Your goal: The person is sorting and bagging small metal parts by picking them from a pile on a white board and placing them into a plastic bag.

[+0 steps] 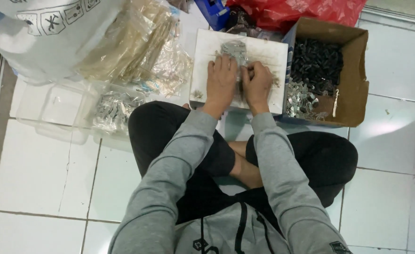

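Sitting cross-legged on a white tiled floor, a person in a grey hooded top works with both hands on a white board (pixel 268 51) propped just beyond the knees. Under the fingers lies a small clear plastic packet (pixel 235 49) filled with little silvery metal pieces; it looks crinkled and shiny, its far end poking out past the fingertips, the rest hidden beneath the hands.

The left hand (pixel 220 81) lies flat on the packet, fingers together and pressing down. The right hand (pixel 257 84), touching the left at the thumb side, has its fingers curled in, pinching the packet's near edge; exactly how the fingertips grip is hard to tell.

Just right of the right hand stands an open cardboard box (pixel 353 80) holding a heap of small dark parts (pixel 316 61) and, nearer, loose silvery pieces (pixel 298 99). Left of the left hand, a clear plastic tray (pixel 52 110) carries more filled packets (pixel 115 109), with a pile of empty clear bags (pixel 137 42) beyond it. A red plastic bag (pixel 301 11) lies past the board.
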